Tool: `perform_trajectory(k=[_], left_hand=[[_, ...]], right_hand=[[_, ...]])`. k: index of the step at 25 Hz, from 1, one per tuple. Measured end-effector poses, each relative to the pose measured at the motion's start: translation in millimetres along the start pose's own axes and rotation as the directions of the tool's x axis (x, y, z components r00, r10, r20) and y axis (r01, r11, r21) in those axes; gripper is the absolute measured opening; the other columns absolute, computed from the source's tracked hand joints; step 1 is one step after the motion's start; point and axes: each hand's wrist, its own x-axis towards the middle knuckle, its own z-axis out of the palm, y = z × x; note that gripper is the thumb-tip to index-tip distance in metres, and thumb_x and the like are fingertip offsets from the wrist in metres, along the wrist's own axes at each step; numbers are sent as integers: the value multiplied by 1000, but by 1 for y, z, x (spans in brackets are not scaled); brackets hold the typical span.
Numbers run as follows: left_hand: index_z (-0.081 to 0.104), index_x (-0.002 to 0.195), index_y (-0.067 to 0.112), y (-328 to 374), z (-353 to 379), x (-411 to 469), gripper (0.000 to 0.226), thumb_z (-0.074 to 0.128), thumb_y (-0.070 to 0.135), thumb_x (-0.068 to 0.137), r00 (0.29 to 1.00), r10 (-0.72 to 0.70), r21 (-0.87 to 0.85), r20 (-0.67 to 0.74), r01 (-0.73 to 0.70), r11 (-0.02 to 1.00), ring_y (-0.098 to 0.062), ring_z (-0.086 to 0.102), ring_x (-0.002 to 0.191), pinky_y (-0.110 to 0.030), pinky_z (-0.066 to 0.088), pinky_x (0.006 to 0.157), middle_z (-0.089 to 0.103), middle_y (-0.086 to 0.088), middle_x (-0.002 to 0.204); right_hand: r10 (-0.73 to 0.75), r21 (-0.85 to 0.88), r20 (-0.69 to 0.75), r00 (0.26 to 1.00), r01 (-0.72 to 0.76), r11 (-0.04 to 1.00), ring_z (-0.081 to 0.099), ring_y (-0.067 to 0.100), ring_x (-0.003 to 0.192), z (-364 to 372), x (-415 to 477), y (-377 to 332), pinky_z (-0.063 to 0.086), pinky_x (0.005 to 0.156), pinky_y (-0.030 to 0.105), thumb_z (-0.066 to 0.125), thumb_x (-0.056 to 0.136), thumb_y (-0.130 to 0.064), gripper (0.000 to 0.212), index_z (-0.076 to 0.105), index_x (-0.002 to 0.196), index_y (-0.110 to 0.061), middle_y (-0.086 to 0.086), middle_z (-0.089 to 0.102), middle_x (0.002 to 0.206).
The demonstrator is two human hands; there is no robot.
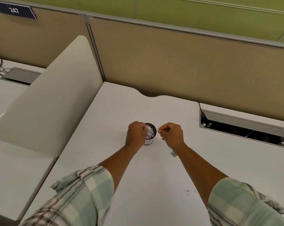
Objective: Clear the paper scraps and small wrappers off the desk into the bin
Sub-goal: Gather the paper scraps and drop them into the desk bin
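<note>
A small dark round bin [150, 141] stands in the middle of the white desk [138, 176], filled with white paper scraps [149, 133]. My left hand [135, 134] is against the bin's left side, fingers pinched on a small white scrap over the rim. My right hand [171, 133] hovers just right of the bin, thumb and finger pinched on a tiny white scrap. A small blue and yellow wrapper [174, 154] lies on the desk beside my right wrist. Tiny grey bits [190, 191] lie near my right forearm.
A tan partition [178, 62] walls the desk's far side. An open cable tray [242, 128] is set into the desk at the right. A cream divider panel [48, 98] stands at the left, with a neighbouring desk and cables beyond it.
</note>
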Motion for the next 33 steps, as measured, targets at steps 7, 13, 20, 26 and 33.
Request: perform_trajectory(k=[7,13,20,26,33], left_hand=[[76,77,6,-1,2,11,18,61,9,86,991,1,175,130,-24,984,-26,67,73,-42,58,67,71,-11,77],[75,82,13,-2,-5,16,15,62,8,87,994,-4,190,108,-17,982,-21,67,72,-36,58,62,71,-3,79],[58,76,17,1,-10,12,16,67,10,86,998,14,244,66,-30,969,-20,63,69,-28,43,51,65,-1,76],[68,85,11,-2,-13,14,14,58,4,90,994,78,251,73,-94,963,-21,63,79,-36,55,64,69,-6,86],[70,96,10,17,5,-27,14,58,16,96,969,246,65,-12,-245,967,-17,64,87,-26,54,79,71,-3,94]], right_hand=[[-62,-169,59,996,71,983,68,13,69,18,5,-14,57,64,28,74,78,-5,12,72,75,-16,-3,72,73],[-87,-360,82,993,111,926,64,11,67,27,16,-27,54,57,24,75,79,-6,21,62,70,-20,-6,66,72],[-116,-450,126,985,161,878,66,12,70,24,21,-27,60,64,34,70,83,-14,13,65,75,-22,-5,68,76],[-175,-359,120,977,208,910,60,7,71,9,14,-22,49,64,24,71,85,-12,11,68,76,-19,-10,66,75],[-22,-15,1,1000,22,1000,70,20,70,-50,-26,12,61,61,30,74,85,-12,4,71,87,-12,8,74,80]])
